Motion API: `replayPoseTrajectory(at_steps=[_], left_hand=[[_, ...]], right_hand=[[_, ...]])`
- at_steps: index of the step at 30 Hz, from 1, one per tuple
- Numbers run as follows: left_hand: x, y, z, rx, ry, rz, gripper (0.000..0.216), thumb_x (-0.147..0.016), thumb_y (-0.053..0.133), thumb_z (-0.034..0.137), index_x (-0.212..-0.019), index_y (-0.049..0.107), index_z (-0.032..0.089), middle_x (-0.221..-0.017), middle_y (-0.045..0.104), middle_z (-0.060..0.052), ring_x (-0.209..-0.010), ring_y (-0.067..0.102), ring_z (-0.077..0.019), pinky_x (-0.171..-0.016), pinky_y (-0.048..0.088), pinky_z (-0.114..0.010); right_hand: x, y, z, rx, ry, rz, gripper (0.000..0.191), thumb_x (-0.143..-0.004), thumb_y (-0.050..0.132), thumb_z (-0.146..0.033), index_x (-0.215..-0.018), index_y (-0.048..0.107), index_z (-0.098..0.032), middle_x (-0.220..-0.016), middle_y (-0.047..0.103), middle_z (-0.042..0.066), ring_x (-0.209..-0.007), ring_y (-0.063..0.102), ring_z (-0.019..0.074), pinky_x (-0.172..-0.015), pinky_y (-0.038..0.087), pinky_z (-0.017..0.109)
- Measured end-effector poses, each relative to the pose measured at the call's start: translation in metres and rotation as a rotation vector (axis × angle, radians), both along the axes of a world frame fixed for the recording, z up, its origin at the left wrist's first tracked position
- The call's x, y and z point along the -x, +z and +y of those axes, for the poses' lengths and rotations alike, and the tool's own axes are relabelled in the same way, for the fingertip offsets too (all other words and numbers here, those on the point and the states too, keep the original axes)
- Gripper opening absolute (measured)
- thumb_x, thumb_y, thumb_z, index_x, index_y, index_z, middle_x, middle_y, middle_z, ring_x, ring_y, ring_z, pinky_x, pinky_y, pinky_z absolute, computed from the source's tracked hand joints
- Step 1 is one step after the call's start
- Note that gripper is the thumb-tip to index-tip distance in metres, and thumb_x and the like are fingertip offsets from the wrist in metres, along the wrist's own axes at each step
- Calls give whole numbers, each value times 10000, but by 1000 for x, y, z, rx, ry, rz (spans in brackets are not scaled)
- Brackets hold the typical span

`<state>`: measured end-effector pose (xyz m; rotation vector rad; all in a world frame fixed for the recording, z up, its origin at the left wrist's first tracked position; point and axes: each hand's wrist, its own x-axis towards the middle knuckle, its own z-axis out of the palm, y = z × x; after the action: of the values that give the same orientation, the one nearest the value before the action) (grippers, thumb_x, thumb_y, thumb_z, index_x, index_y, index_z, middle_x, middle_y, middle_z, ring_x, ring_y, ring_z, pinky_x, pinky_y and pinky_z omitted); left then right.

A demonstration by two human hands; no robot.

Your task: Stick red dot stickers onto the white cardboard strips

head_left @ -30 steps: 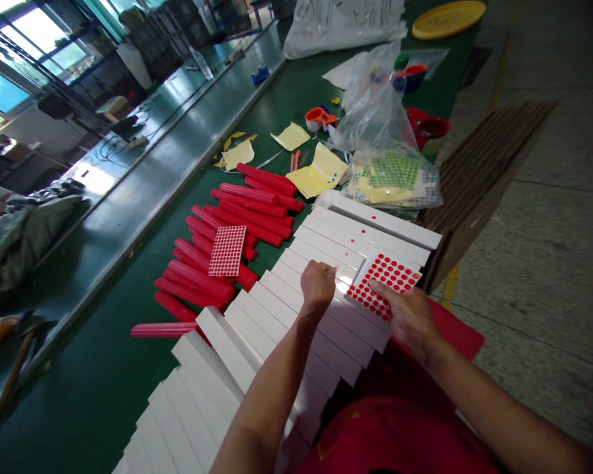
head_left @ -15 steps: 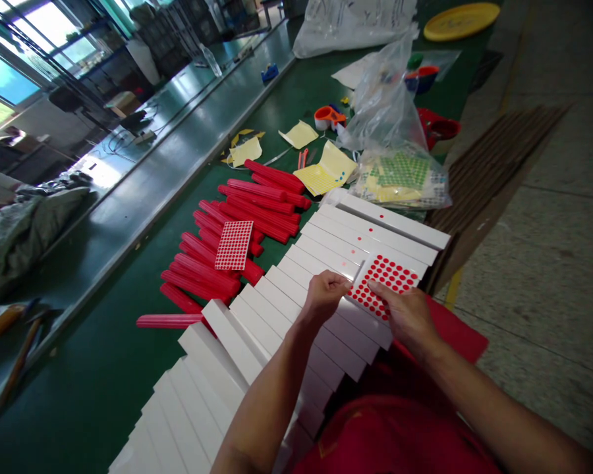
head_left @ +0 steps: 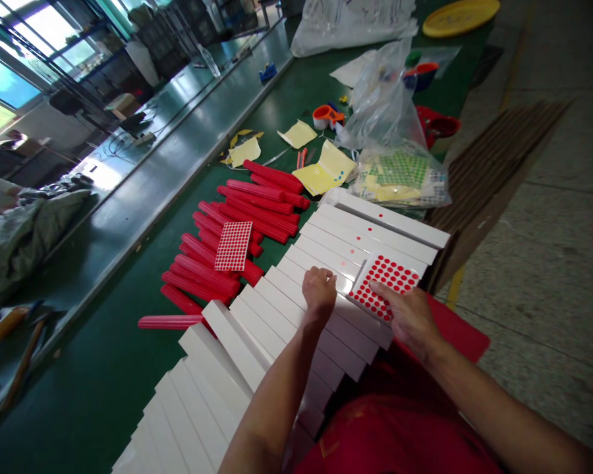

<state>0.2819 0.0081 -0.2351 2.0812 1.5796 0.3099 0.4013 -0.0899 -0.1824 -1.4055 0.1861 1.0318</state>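
Note:
A long row of white boxes (head_left: 257,316) lies side by side on the green table (head_left: 103,368); the far ones carry small red dots. My left hand (head_left: 319,289) is curled, its fingertips pressing down on one white box in the middle of the row. My right hand (head_left: 409,317) holds a sheet of red dot stickers (head_left: 384,283) flat on the boxes, thumb on the sheet's near edge.
A heap of red ribbed rods (head_left: 237,227) lies left of the boxes with a second red dot sheet (head_left: 233,245) on top. Yellow sticker sheets (head_left: 326,171), a clear bag of sticker sheets (head_left: 400,174), a tape dispenser (head_left: 326,117) and a cardboard stack (head_left: 489,178) sit beyond.
My left hand went from the boxes to the sticker sheet's left edge, then came back and now presses on a white box nearer to me. The right hand stayed on the sheet.

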Motion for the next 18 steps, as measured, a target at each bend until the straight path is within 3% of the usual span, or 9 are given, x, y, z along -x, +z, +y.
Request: replayPoseTrajectory(at_steps=[2, 4, 6, 8, 11, 14, 18], left_hand=[[1, 0, -3, -103, 26, 25, 176, -797, 644, 235, -963, 659, 179, -936, 613, -66, -912, 546, -202, -795, 394, -304], [4, 5, -6, -128, 77, 33, 233, -783, 673, 270, -989, 644, 166, -965, 606, -73, -905, 547, -208, -799, 394, -318], [10, 14, -10, -28, 98, -32, 162, -813, 639, 318, -859, 661, 164, -884, 605, -51, -815, 550, -184, -746, 394, -302], [16, 23, -15, 152, 64, -179, 247, -856, 565, 359, -734, 662, 168, -770, 587, -21, -710, 535, -147, -664, 383, -268], [22, 37, -25, 378, 38, -399, 273, -825, 571, 381, -698, 678, 165, -692, 572, 5, -644, 512, -122, -588, 360, -238], [26, 46, -31, 474, 127, -524, 174, -734, 639, 319, -713, 691, 154, -653, 562, 20, -599, 480, -101, -555, 346, -225], [33, 49, -34, 476, 217, -576, 142, -700, 652, 288, -700, 681, 148, -608, 545, 29, -554, 451, -88, -530, 338, -220]], right_hand=[[0, -1, 0, -8, 7, -3, 365, -382, 897, -174, -610, 614, -130, -572, 679, 36, -562, 674, 225, -562, 577, 321], [0, -2, 0, -27, 18, -4, 362, -396, 895, -176, -642, 633, -126, -589, 688, 37, -559, 674, 221, -554, 575, 316], [0, -4, 0, -42, 28, -5, 355, -407, 891, -176, -655, 643, -126, -596, 693, 37, -548, 670, 217, -534, 568, 308], [1, -4, 1, -26, 48, -21, 340, -413, 888, -179, -648, 647, -128, -592, 693, 39, -527, 661, 213, -498, 553, 295], [3, -4, 3, 20, 106, -63, 300, -438, 879, -191, -631, 653, -143, -586, 694, 40, -489, 642, 203, -455, 527, 279], [8, -2, 4, 46, 162, -91, 259, -475, 865, -200, -560, 622, -174, -541, 676, 31, -444, 615, 192, -430, 508, 274], [17, -3, 5, 29, 183, -91, 282, -466, 865, -183, -528, 590, -185, -517, 657, 15, -426, 594, 180, -423, 500, 273]])
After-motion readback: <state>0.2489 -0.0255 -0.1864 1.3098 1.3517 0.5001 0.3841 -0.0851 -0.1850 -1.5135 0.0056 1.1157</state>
